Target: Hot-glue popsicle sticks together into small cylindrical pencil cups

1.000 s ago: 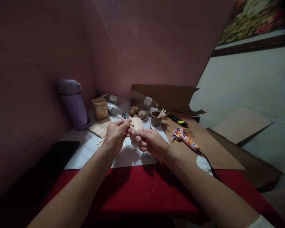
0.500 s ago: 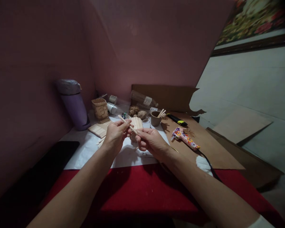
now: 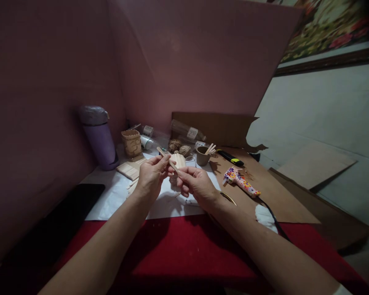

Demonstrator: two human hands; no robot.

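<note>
A wooden craft stick (image 3: 174, 165) slants between my two hands above the table. My left hand (image 3: 153, 174) pinches it near its upper part, thumb on top. My right hand (image 3: 197, 184) holds the lower end between thumb and fingers. Just behind the hands stands a piece covered with craft sticks (image 3: 178, 160), its lower part mostly hidden by my fingers. Left of my left hand, a flat panel of joined sticks (image 3: 128, 169) and several loose sticks (image 3: 133, 186) lie on white paper (image 3: 106, 200).
A purple tumbler (image 3: 100, 139) and a carved wooden-looking cup (image 3: 131, 143) stand at left. Plastic bottles (image 3: 187, 129) and twine balls (image 3: 174, 145) lie behind. Rightward are a pot with sticks (image 3: 203, 156), a yellow-black cutter (image 3: 230, 157) and a flowered glue gun (image 3: 241, 182) on cardboard (image 3: 283, 205).
The view has shifted slightly, so everything sits a little lower and to the right. Both hands keep hold of the craft stick, which now slants a little more steeply.
</note>
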